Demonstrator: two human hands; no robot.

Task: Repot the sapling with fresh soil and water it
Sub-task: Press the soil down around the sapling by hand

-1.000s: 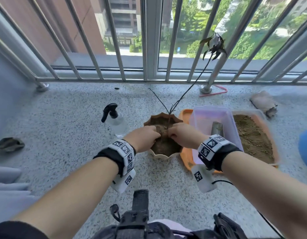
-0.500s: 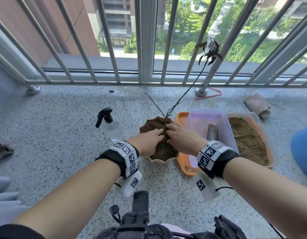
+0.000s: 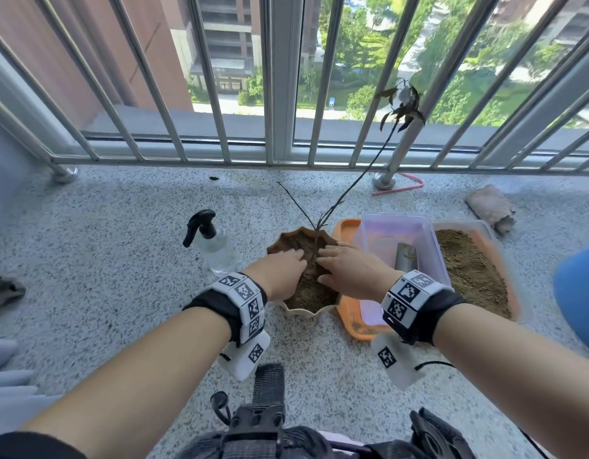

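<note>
Both hands lie flat on the soil (image 3: 308,289) in the scalloped brown pot (image 3: 286,240), which stands on the speckled floor (image 3: 120,260) at the middle of the scene. The left hand (image 3: 279,274) and the right hand (image 3: 347,271) sit either side of the sapling (image 3: 344,197), whose thin stem rises from the far part of the pot and leans right toward the railing (image 3: 286,77). The fingers (image 3: 294,254) are released and stretched out, pressing down and grasping nothing.

The step in hand looks like firming the fresh soil around the stem. The planting seems near done, with watering still to come. The next move probably calls for lifting the left hand across to the spray bottle (image 3: 216,246), which stands just left of the pot, without nudging the slender stem.

Just right of the pot an orange tray (image 3: 344,231) carries a clear plastic box (image 3: 395,226) with a dark tool (image 3: 406,260) inside and, farther right, a heap of loose soil (image 3: 468,270).

The stem's base is hidden between the hands, so how straight it stands cannot be told. The bottle's water level is hard to make out, and a blue object (image 3: 581,289) is cut off at the right edge.
</note>
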